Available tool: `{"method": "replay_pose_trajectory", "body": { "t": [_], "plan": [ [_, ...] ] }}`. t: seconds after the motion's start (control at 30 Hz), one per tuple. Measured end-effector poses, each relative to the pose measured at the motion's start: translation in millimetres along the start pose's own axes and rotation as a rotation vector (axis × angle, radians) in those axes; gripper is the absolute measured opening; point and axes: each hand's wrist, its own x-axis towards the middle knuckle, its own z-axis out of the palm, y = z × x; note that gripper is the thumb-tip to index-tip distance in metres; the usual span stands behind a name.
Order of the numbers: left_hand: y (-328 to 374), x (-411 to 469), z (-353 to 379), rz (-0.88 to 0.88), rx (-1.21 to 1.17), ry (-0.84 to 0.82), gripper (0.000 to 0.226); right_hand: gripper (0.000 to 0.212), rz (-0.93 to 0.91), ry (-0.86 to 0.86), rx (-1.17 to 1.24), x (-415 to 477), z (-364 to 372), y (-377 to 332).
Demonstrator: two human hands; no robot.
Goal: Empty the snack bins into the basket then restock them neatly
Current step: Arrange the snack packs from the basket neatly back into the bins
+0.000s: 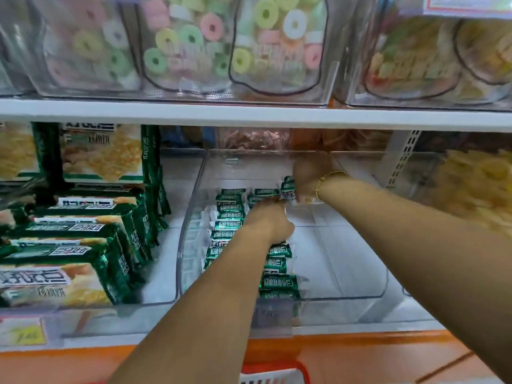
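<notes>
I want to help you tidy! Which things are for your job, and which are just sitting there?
For the job: small green packets, clear bin, red basket, left hand, right hand.
Just sitting there: ring sweets, big green cracker packs, yellow price tag.

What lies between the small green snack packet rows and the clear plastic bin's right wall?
Head view: bare bin floor, except the right hand gripping green packets at the back.

A shop: white shelves (249, 115) carry clear bins (277, 87) of packaged snacks, a yellow price tag (23, 335) sits on the shelf edge, a red basket (277, 374) below.
</notes>
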Motion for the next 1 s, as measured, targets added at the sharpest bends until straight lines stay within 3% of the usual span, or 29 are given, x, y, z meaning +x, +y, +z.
{"method": "replay_pose_trajectory", "body": {
  "t": [0.23, 0.37, 0.43, 0.7, 0.8, 0.87, 0.97, 1.0],
  "plan": [
    [-4, 0, -3, -0.005, -0.047, 0.002, 0.057, 0.043, 0.017, -0.136, 0.02, 10, 1, -2],
    [-2, -3, -1, -0.02, -0.063, 0.025, 0.081, 0.07, 0.006, -0.042, -0.034, 9, 19, 2],
    [-2, -3, 0, -0.033, -0.042, 0.03, 0.083, 0.078, 0.008, -0.001, -0.09, 9, 29, 1],
    [-3, 0, -1, 0.014, 0.009, 0.022, 0.073, 0.045, -0.031, -0.008, 0.153, -4, 52, -10],
    [-3, -5, -2, 0.0, 0.058, -0.035, 0.071, 0.044, -0.009, 0.002, 0.194, -19, 44, -13],
    [3, -21, -9, -0.017, 0.077, -0.046, 0.058, 0.042, -0.042, 0.038, 0.19, -35, 34, -14],
    [12, -71, -23, 0.072, -0.057, 0.26, 0.035, 0.01, -0.112, 0.144, 0.152, -69, 17, -18],
    [13, -95, -24, 0.127, -0.155, 0.428, 0.028, 0.019, -0.122, 0.177, 0.167, -85, 11, -19]
  ]
}}
